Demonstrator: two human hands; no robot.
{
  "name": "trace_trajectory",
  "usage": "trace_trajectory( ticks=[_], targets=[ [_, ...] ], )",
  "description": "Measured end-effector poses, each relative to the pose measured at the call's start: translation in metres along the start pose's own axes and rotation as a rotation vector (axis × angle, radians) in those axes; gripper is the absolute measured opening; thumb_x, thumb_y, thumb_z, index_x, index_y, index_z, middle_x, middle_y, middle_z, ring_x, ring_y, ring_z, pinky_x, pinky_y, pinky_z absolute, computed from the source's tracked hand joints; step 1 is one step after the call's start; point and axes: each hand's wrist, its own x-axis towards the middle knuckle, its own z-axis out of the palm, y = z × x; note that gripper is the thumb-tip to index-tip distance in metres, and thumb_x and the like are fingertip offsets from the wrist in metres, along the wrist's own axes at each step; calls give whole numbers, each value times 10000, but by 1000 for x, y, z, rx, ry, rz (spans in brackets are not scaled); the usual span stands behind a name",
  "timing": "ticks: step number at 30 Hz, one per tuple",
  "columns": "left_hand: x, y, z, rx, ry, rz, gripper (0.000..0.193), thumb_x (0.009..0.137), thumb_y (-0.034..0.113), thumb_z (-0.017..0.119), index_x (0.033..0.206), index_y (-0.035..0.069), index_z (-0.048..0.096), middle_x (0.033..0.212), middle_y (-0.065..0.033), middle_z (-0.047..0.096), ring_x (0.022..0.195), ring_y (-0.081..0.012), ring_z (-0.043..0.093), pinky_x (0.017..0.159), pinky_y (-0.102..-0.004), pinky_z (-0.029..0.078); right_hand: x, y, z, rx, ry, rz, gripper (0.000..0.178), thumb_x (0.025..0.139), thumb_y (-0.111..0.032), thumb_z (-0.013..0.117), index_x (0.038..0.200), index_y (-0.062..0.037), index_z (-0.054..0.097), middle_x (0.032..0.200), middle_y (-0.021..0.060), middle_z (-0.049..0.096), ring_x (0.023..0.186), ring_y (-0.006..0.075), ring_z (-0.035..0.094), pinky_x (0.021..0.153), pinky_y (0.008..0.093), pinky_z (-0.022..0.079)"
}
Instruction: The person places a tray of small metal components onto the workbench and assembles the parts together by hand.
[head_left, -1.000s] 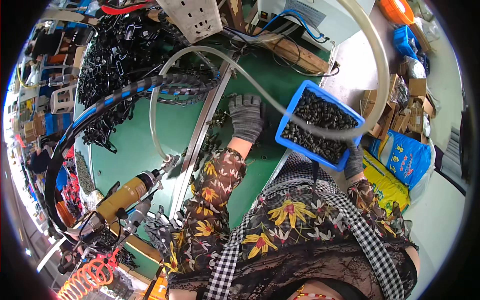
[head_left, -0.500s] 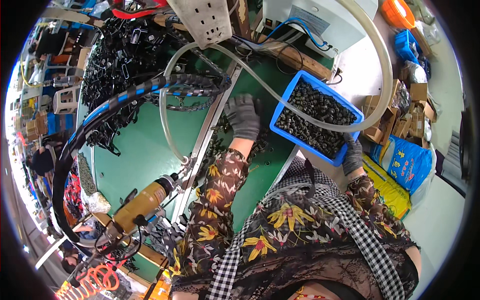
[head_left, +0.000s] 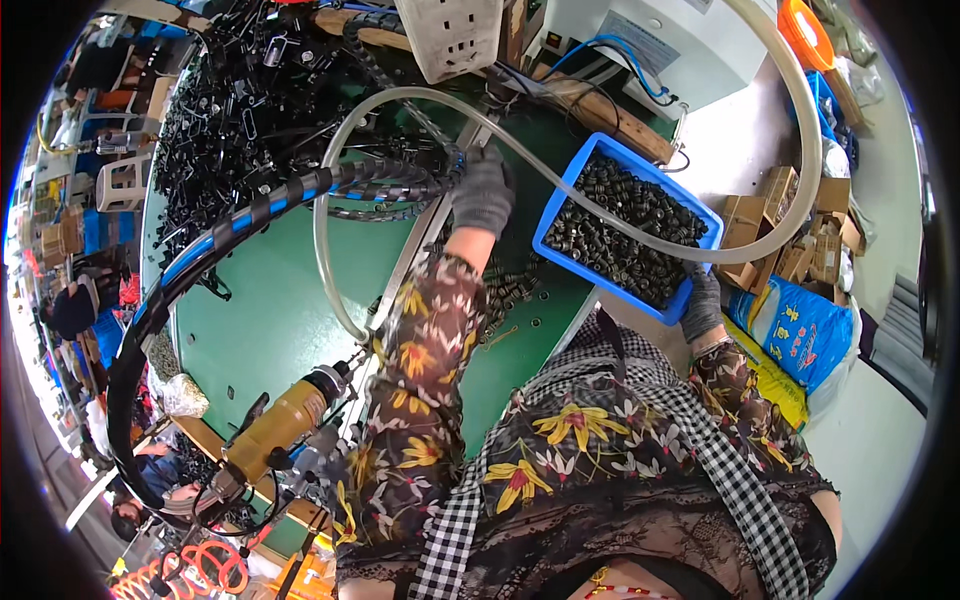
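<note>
Head view, and we start far left: a yellow power tool (head_left: 285, 425) hangs low beside the green table (head_left: 270, 300), with a heap of black clips (head_left: 235, 120) piled at the table's far end. Moving in, our gloved left hand (head_left: 483, 192) reaches out over the table, fingers curled at the black-and-blue wrapped hose (head_left: 300, 190); we cannot tell whether it grips. A clear tube (head_left: 640, 235) arcs across. Further right, our gloved right hand (head_left: 703, 305) clasps the near corner of the blue bin (head_left: 570, 195) of small dark parts.
</note>
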Motion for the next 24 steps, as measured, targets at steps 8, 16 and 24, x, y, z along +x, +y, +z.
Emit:
trace_trajectory(
  ticks=[8, 16, 24],
  targets=[
    [-52, -4, -61, 106, -318, 100, 483, 624, 162, 714, 1092, 151, 594, 1174, -109, 526, 1111, -352, 466, 958, -450, 372, 17, 13, 22, 6, -123, 29, 277, 811, -323, 684, 970, -116, 589, 713, 44, 575, 558, 211, 548, 496, 358, 480],
    [-110, -3, -50, 114, -246, 104, 323, 731, 292, 672, 1025, 158, 648, 1087, -129, 558, 1023, -329, 505, 874, -476, 412, 7, 6, 22, 70, -146, 116, 250, 834, -282, 669, 987, -96, 601, 719, 47, 582, 612, 216, 568, 555, 358, 501],
    [-111, -7, -65, 215, -68, -63, 592, 720, 342, 691, 1214, 65, 517, 1307, -145, 475, 1212, -339, 413, 1012, -496, 331, -1, 16, 67, 154, -242, 80, 332, 824, -243, 686, 1093, -73, 593, 967, 64, 633, 843, 220, 606, 708, 365, 523]
  ],
)
